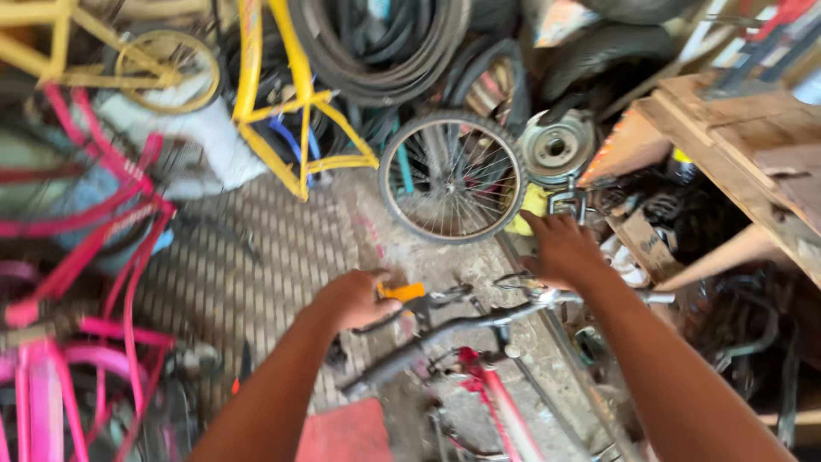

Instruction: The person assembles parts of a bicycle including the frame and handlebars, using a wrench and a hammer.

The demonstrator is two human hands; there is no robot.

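Left hand (355, 299): closed around an orange-handled tool (402, 293), held at the handlebar's middle. Handlebar (479, 325): dark metal, black grip at left end, bare silver at right, on a red bicycle frame (505, 406) above the floor. Right hand (560, 252): fingers spread, palm pressing the bar's right part.

The left hand (355, 299) is hiding most of a small orange-handled tool (404, 293). The pink metal bicycle frames (94, 257) are blurring and running off the left edge.
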